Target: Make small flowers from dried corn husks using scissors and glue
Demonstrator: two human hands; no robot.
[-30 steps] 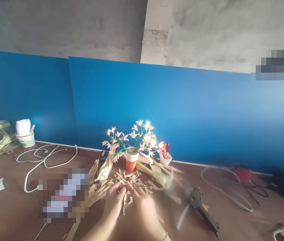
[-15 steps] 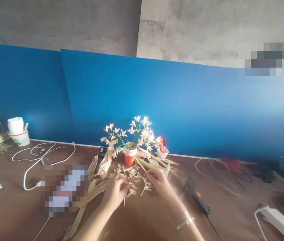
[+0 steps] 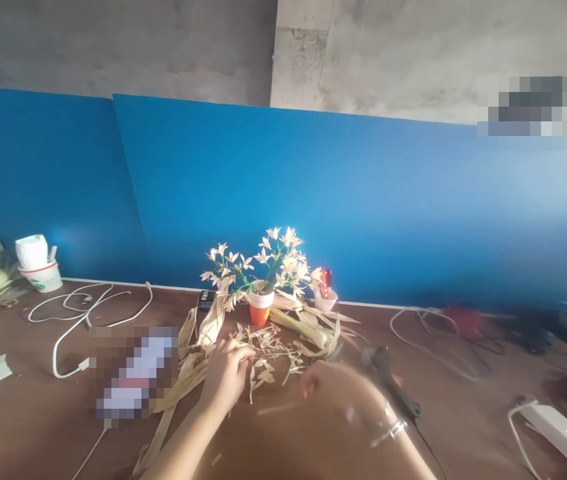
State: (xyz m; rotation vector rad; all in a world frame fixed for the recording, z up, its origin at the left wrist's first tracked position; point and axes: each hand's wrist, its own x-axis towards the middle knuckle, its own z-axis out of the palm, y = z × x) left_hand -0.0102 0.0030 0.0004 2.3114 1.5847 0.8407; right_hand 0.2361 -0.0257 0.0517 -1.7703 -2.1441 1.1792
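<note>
My left hand (image 3: 229, 373) is at the near left edge of a heap of pale dried husk scraps (image 3: 263, 363), its fingers bent and pressed together; what they hold, if anything, is too small to make out. To its right, my right hand (image 3: 326, 387) is smeared by motion, so its fingers cannot be read. A blurred pale strip (image 3: 278, 409) shows left of it, above or on the tabletop. Behind the scraps, a stack of paper cups (image 3: 261, 312) carries green stems with pale husk flowers (image 3: 286, 260).
Long dried corn husks (image 3: 183, 387) lie left of the scraps, more husks (image 3: 308, 327) behind right. A dark glue gun (image 3: 393, 387) with a cord lies by my right forearm. White cables (image 3: 83, 313), a power strip (image 3: 563, 437) and a white cup (image 3: 42, 275) are farther out.
My right hand has moved nearer to me and slightly right, away from the husks. The pale strip that was in its fingers now shows apart from it. My left hand has barely shifted.
</note>
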